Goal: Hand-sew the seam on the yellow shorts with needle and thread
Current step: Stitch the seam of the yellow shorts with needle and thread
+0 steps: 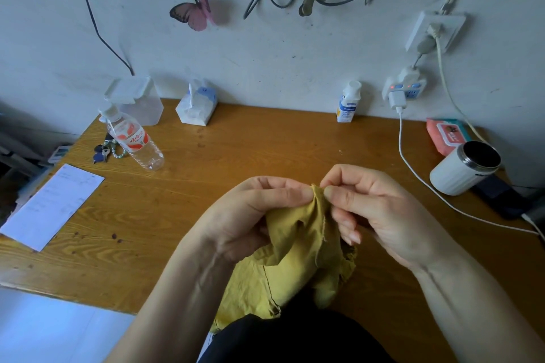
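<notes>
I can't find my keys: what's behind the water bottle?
A bunch of keys with a beaded ring lies beside the water bottle, partly hidden by it; a clear container stands behind its cap.

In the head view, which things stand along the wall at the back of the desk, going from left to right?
clear plastic container → tissue pack → small white bottle → white socket adapter → pink wipes pack

My wooden desk (265, 141) has a water bottle (134, 138) right by my keys (103, 152), a paper sheet (53, 205) off to the left, tissues (196, 106) against the wall, and a white cup (464, 168) beside pink wipes (446, 134).
</notes>
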Tool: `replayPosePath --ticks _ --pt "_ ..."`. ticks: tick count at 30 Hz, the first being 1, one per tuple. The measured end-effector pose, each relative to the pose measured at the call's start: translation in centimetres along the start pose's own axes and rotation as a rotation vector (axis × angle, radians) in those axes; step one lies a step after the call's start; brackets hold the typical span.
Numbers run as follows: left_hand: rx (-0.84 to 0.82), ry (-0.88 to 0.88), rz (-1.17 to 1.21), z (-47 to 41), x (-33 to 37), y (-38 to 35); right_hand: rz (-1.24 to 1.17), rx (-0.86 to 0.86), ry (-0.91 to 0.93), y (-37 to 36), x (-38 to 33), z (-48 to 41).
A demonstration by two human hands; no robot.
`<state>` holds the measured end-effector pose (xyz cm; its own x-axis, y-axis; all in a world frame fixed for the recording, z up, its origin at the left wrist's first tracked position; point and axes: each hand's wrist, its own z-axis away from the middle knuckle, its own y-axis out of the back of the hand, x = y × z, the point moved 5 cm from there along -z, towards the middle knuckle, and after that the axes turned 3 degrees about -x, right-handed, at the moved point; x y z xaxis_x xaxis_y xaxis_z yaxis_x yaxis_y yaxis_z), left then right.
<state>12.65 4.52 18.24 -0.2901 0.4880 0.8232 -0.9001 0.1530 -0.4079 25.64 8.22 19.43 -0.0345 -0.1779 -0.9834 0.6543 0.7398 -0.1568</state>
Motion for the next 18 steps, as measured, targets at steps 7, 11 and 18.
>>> replayPosePath --ticks 7,11,18 --pt "-0.121 -0.064 0.125 -0.05 -0.2 -0.18 0.159 0.087 0.114 -0.05 0.45 -0.03" --pt "-0.102 -0.077 0.134 0.02 -0.1 0.23 0.111 0.1 0.103 0.16 1.01 0.08" --pt "-0.069 -0.108 0.117 -0.04 -0.14 0.12 0.153 0.15 0.141 -0.24 0.78 -0.24"
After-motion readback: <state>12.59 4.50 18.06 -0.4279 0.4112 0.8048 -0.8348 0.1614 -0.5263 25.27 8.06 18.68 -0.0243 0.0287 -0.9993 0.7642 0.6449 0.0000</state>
